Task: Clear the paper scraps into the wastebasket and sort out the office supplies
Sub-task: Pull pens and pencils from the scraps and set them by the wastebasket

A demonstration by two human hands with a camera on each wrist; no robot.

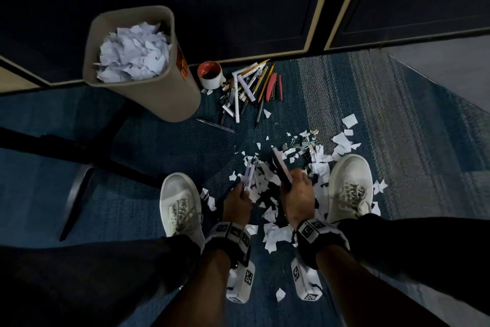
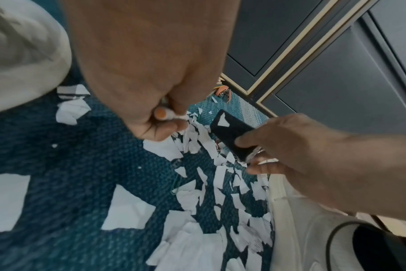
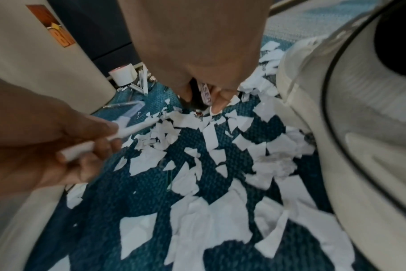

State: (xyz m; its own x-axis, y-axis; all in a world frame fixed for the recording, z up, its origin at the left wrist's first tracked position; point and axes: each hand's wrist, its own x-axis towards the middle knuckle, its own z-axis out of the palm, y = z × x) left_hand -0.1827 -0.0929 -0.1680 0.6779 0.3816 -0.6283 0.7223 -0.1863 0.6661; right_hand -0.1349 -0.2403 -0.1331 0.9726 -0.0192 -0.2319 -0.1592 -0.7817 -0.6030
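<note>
White paper scraps (image 1: 265,189) litter the blue carpet between my two shoes. My left hand (image 1: 245,190) grips a couple of white pens (image 1: 249,175) just above the scraps; one pen's orange end (image 2: 161,114) shows in my fist. My right hand (image 1: 291,181) pinches a flat black block (image 1: 279,166) by its near end, tilted up over the pile. Its label (image 3: 206,95) reads "SER". The beige wastebasket (image 1: 169,93) stands at the far left, holding many scraps.
A white mug (image 1: 210,76) with a red inside stands by the wall beside a heap of pens and pencils (image 1: 248,88) and a red stapler (image 1: 273,86). Binder clips (image 1: 309,142) lie among the far scraps. A chair leg (image 1: 77,194) is at left.
</note>
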